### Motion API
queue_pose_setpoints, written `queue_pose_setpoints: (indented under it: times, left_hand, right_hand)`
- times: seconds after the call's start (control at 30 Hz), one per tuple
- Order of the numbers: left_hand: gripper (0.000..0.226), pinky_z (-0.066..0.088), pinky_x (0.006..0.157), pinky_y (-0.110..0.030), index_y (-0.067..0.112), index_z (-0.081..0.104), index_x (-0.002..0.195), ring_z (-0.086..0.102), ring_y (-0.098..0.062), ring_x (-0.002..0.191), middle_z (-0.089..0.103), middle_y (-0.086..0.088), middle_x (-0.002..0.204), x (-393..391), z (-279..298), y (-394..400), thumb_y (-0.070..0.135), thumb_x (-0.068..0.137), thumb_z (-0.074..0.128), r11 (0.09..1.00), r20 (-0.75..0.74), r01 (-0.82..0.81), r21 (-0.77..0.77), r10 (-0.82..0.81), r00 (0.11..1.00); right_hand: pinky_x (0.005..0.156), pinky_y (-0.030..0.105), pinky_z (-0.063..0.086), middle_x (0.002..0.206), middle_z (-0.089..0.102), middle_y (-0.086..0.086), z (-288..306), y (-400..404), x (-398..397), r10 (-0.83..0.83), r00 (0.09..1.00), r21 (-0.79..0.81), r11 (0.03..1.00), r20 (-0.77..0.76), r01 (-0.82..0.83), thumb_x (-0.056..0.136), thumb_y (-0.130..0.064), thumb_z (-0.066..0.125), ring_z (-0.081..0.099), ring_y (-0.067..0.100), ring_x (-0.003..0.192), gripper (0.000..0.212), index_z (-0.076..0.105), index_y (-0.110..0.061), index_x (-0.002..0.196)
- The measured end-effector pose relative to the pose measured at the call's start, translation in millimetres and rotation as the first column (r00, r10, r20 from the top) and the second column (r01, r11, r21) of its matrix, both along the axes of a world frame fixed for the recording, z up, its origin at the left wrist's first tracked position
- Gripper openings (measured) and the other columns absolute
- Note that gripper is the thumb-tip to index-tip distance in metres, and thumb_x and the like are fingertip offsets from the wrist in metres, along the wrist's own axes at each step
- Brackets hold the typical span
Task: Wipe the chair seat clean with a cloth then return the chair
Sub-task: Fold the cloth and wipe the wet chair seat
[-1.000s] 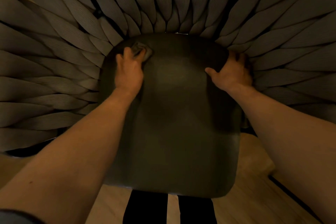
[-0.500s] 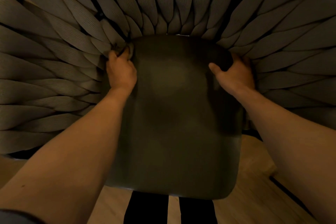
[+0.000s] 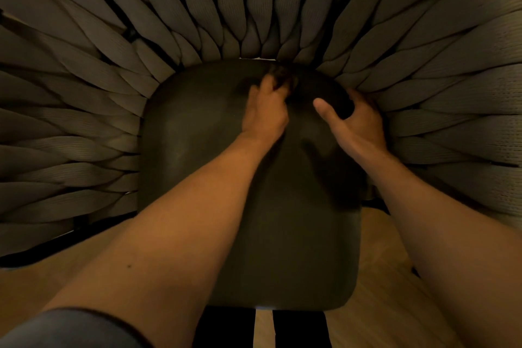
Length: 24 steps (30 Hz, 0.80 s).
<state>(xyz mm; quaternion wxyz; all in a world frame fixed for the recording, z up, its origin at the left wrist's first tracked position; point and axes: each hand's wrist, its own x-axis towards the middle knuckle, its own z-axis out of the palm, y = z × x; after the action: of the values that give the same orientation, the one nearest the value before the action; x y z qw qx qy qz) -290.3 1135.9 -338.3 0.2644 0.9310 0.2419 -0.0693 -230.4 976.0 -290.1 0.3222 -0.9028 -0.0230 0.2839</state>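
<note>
A dark, smooth chair seat [image 3: 203, 178] fills the middle of the view, ringed by the chair's grey woven straps [image 3: 84, 93]. My left hand [image 3: 265, 113] is at the back middle of the seat, its fingers curled round a dark cloth [image 3: 282, 76] that is blurred and mostly hidden by the fingers. My right hand [image 3: 353, 118] grips the seat's back right corner, thumb spread on top and fingers wrapped over the edge, where they are partly hidden among the straps.
The woven backrest and sides [image 3: 437, 93] wrap round the seat on the left, back and right. Light wooden floor [image 3: 381, 305] shows in front and at the right. My dark trouser legs [image 3: 226, 330] stand just below the seat's front edge.
My left hand with the cloth has swept from the seat's back left corner rightward to the back middle. My right hand has stayed on the back right corner.
</note>
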Motion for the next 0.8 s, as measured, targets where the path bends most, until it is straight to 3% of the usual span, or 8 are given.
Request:
queue_pose_setpoints:
  times: [0.1, 0.23, 0.33, 0.47, 0.57, 0.7, 0.8]
  left_hand:
    - [0.049, 0.041, 0.095, -0.039, 0.025, 0.045, 0.143, 0.041, -0.037, 0.116, 0.038, -0.012, 0.144, 16, 1, -24, 0.014, 0.096, 0.045, 0.995, 0.002, 0.099, -0.017, -0.099, 0.995]
    - [0.052, 0.041, 0.086, -0.035, 0.028, 0.038, 0.144, 0.048, -0.035, 0.116, 0.046, -0.012, 0.134, 29, -2, -44, 0.045, 0.096, 0.040, 0.956, 0.012, 0.284, -0.076, -0.284, 0.959]
    - [0.046, 0.046, 0.091, -0.044, 0.024, 0.038, 0.146, 0.044, -0.037, 0.121, 0.041, -0.014, 0.142, 35, 8, -49, 0.031, 0.101, 0.041, 0.942, -0.013, 0.335, -0.029, -0.335, 0.942]
    - [0.048, 0.049, 0.080, -0.039, 0.030, 0.040, 0.146, 0.044, -0.037, 0.115, 0.032, -0.008, 0.148, 33, 13, -30, 0.019, 0.100, 0.042, 0.886, -0.065, 0.437, 0.158, -0.432, 0.899]
    - [0.049, 0.049, 0.079, -0.038, 0.028, 0.042, 0.145, 0.043, -0.037, 0.115, 0.033, -0.010, 0.147, 31, 12, -13, 0.015, 0.098, 0.042, 0.888, -0.099, 0.412, 0.206, -0.400, 0.911]
    - [0.045, 0.050, 0.080, -0.043, 0.020, 0.049, 0.139, 0.041, -0.040, 0.119, 0.030, -0.012, 0.148, 24, 12, 15, 0.010, 0.096, 0.044, 0.915, -0.159, 0.318, 0.248, -0.285, 0.945]
    - [0.047, 0.050, 0.082, -0.050, 0.023, 0.044, 0.142, 0.040, -0.042, 0.120, 0.031, -0.014, 0.145, 17, 13, 39, 0.012, 0.096, 0.044, 0.936, -0.167, 0.241, 0.257, -0.203, 0.965]
  right_hand:
    - [0.100, 0.020, 0.031, 0.152, 0.049, 0.006, 2, -3, 1, -0.018, 1.000, 0.035, 0.999, 0.013, 0.018, 0.092, -0.059, 0.064, 0.044, 0.023, 0.141, 0.074, 0.047, -0.018, 0.150]
    - [0.097, 0.022, 0.036, 0.142, 0.059, 0.006, -3, -5, 1, -0.028, 0.999, 0.056, 0.998, 0.030, 0.027, 0.094, -0.063, 0.057, 0.052, 0.023, 0.132, 0.063, 0.057, -0.022, 0.142]
    - [0.102, 0.023, 0.034, 0.146, 0.056, 0.006, -10, -7, 4, -0.037, 0.999, 0.036, 0.999, 0.025, 0.037, 0.100, -0.061, 0.045, 0.050, 0.024, 0.135, 0.061, 0.055, -0.021, 0.145]
    - [0.113, 0.029, 0.031, 0.154, 0.047, 0.011, -12, -5, 7, -0.007, 0.998, -0.057, 0.998, 0.064, 0.011, 0.107, -0.034, 0.048, 0.041, 0.027, 0.143, 0.050, 0.045, -0.015, 0.153]
    - [0.117, 0.035, 0.030, 0.161, 0.033, 0.013, -9, 2, 4, 0.095, 0.993, -0.182, 0.980, 0.072, -0.081, 0.101, -0.034, 0.060, 0.032, 0.031, 0.148, 0.064, 0.036, -0.015, 0.157]
    - [0.115, 0.050, 0.035, 0.168, 0.012, 0.006, -6, 19, 1, 0.219, 0.975, -0.345, 0.913, -0.034, -0.218, 0.084, -0.060, 0.073, 0.020, 0.035, 0.152, 0.101, 0.015, -0.030, 0.162]
    - [0.114, 0.056, 0.036, 0.167, 0.006, 0.006, -9, 30, 2, 0.244, 0.966, -0.435, 0.862, -0.091, -0.259, 0.071, -0.072, 0.077, 0.014, 0.040, 0.153, 0.121, 0.008, -0.031, 0.162]
